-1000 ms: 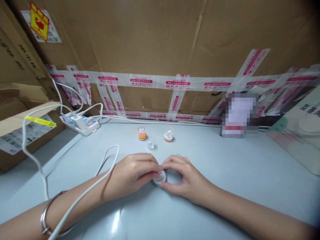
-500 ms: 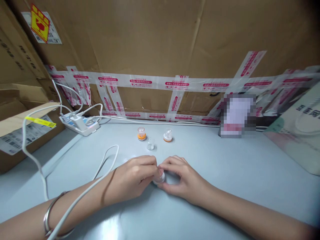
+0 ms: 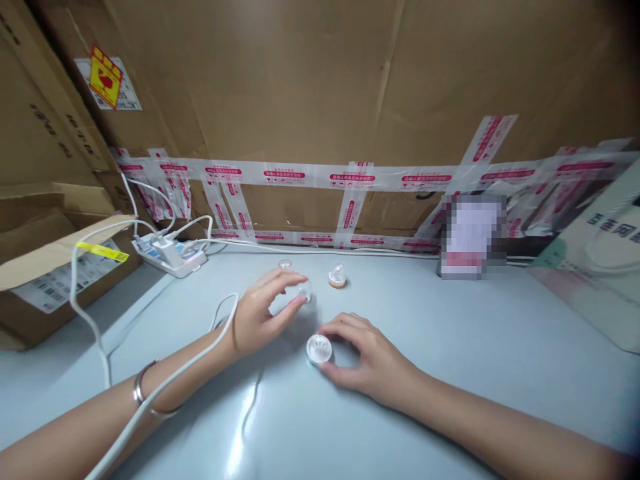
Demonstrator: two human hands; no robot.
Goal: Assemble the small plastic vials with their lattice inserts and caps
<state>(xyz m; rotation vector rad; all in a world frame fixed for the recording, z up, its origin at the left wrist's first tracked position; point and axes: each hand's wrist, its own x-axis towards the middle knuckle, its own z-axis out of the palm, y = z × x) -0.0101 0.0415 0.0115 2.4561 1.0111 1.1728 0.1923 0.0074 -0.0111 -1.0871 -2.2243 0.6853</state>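
My right hand [image 3: 363, 357] has thumb and fingers around the right side of a small round white piece [image 3: 319, 349] standing on the table. Up and to the left of it, my left hand [image 3: 267, 303] has its thumb and fingers at a small clear dome [image 3: 305, 291], blurred, with fingertips on its left and top. Behind that hand shows the pinkish clear top [image 3: 285, 264] of another small piece; its lower part is hidden. A clear-topped piece with an orange base [image 3: 337, 276] stands to the right of the dome.
A white power strip [image 3: 170, 253] with plugs lies at the back left beside an open cardboard box [image 3: 65, 267]. A white cable [image 3: 175, 373] crosses over my left forearm. A pixelated upright object [image 3: 470, 237] stands at the back right.
My left hand has left the white piece and moved up and left to the clear dome. The white piece's top is now uncovered. My right hand has stayed beside it.
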